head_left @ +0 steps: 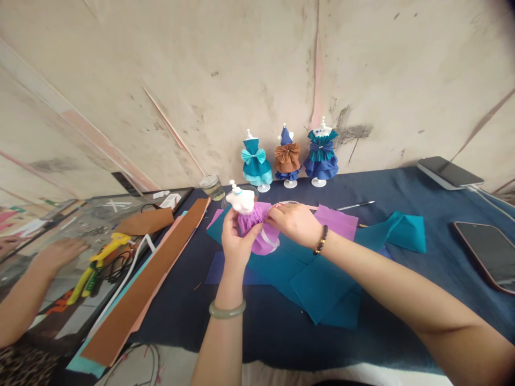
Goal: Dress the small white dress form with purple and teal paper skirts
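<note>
My left hand (pixel 235 236) is closed around a small white mannequin bust (pixel 241 199) with a purple pleated skirt (pixel 257 225) on it, held tilted above the table. My right hand (pixel 295 221) pinches the purple fabric at the bust's waist from the right. A white ribbon loops across the skirt's lower part. Under both hands lie teal fabric pieces (pixel 322 284) and a flat purple piece (pixel 338 221) on the dark blue cloth (pixel 402 300).
Three dressed mini mannequins (pixel 287 158) stand against the wall, a glass jar (pixel 212 187) to their left. Brown and pink strips (pixel 148 284) lie at left beside a glass-topped table with yellow tools (pixel 94 268), where another person's hand (pixel 56 254) rests. Two phones (pixel 488 254) lie at right.
</note>
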Action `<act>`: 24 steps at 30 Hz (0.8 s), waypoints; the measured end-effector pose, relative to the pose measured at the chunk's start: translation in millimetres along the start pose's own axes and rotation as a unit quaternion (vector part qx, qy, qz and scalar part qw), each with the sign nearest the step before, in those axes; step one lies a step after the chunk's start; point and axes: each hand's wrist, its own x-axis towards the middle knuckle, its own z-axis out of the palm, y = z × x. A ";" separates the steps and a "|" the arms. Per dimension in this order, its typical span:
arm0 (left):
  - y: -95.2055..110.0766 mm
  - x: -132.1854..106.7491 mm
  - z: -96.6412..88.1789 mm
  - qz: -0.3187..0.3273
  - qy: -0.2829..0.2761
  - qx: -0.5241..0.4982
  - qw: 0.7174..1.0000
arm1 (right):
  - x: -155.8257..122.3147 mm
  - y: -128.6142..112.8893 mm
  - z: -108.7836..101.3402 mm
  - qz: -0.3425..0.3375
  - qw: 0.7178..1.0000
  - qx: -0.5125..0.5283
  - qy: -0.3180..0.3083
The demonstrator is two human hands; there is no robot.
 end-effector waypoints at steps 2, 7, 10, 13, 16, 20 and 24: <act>-0.3 2.9 -2.1 -0.009 -0.012 0.016 1.000 | -0.5 0.3 -1.2 -0.006 1.000 0.000 0.002; -12.5 9.7 -11.0 0.002 -0.029 0.004 1.000 | -3.3 1.8 -7.7 -0.030 0.999 0.022 0.000; -17.3 11.5 -13.3 0.005 -0.039 -0.005 0.999 | -6.0 2.3 -9.6 -0.032 0.999 0.028 -0.001; -17.6 11.8 -13.2 0.007 -0.040 -0.006 0.999 | -8.9 2.4 -9.0 -0.025 0.999 0.025 0.015; -15.4 11.2 -12.0 0.006 -0.038 -0.011 0.999 | -11.3 2.1 -8.4 -0.008 0.999 0.020 0.039; -12.3 9.6 -10.5 -0.009 -0.039 -0.035 0.999 | -12.6 1.8 -10.1 -0.018 0.999 0.031 0.036; -9.4 9.4 -10.2 -0.021 -0.044 -0.053 0.997 | -12.0 3.4 -12.3 -0.056 0.996 0.055 0.033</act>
